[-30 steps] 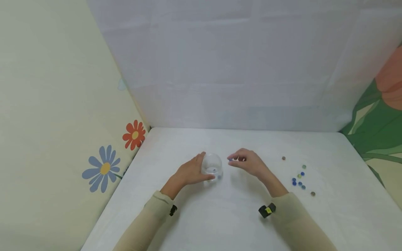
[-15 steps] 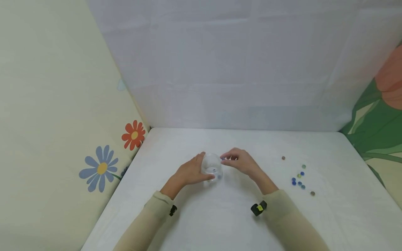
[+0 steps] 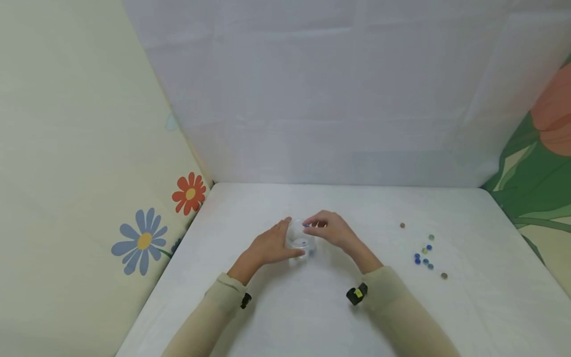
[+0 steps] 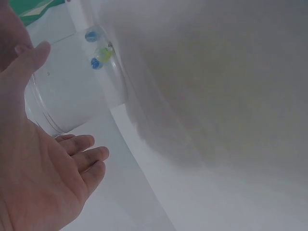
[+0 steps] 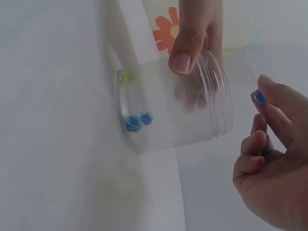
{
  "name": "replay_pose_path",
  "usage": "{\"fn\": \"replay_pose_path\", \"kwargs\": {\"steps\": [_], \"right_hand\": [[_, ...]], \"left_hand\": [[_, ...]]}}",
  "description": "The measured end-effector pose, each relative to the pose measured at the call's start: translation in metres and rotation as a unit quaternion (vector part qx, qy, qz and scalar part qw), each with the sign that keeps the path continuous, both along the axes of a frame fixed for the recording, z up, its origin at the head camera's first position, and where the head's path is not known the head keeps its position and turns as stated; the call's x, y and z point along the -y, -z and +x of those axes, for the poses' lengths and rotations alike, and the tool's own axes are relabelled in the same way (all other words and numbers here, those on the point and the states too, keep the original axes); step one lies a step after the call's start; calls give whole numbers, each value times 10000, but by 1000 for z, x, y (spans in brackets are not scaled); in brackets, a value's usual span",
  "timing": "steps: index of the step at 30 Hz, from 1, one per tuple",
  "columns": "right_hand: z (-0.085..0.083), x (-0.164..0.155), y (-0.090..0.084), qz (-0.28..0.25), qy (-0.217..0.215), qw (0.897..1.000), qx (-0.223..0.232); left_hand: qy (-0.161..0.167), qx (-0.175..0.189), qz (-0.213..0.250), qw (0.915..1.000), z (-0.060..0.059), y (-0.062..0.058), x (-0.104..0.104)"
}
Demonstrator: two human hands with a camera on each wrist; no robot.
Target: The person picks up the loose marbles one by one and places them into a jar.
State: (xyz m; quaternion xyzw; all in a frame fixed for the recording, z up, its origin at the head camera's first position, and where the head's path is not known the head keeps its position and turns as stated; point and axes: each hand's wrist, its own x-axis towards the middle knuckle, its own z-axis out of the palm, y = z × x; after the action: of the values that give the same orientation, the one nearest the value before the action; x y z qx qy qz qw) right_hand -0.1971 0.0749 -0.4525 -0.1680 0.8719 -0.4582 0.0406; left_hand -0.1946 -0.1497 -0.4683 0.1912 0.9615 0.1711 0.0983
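A clear screw-neck jar (image 3: 300, 242) stands upright on the white table. My left hand (image 3: 269, 244) holds it from the left, the thumb on the near side and the fingers on the far side. Inside, at the bottom, lie two blue marbles (image 5: 133, 123) and a yellow-green marble (image 4: 104, 55). My right hand (image 3: 334, 230) is at the jar's mouth, pinching a blue marble (image 5: 260, 96) between thumb and index finger. In the right wrist view, that marble is just beyond the rim, apart from the glass, with the other fingers curled.
Loose marbles lie scattered at the right of the table (image 3: 357, 322): several blue and green ones in a cluster (image 3: 426, 261), a brown one (image 3: 402, 225) behind and another brown one (image 3: 444, 275) nearer. A white sheet (image 3: 285, 99) rises behind the table. Flower-patterned walls flank both sides.
My right hand has moved left with the pinched blue marble, from beside the jar to its mouth. The left hand and jar stay in place.
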Motion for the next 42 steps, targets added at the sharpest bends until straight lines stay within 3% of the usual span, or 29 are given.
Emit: {"fn": "replay_pose_path", "kwargs": {"steps": [15,42], "right_hand": [[-5,9,2,6,-39,9999,98],[-3,11,0,-20,-21,9995,315]], "left_hand": [[45,4,2,10000,-1,2,2],[77,29,-67,9999,2,-5,1]]}}
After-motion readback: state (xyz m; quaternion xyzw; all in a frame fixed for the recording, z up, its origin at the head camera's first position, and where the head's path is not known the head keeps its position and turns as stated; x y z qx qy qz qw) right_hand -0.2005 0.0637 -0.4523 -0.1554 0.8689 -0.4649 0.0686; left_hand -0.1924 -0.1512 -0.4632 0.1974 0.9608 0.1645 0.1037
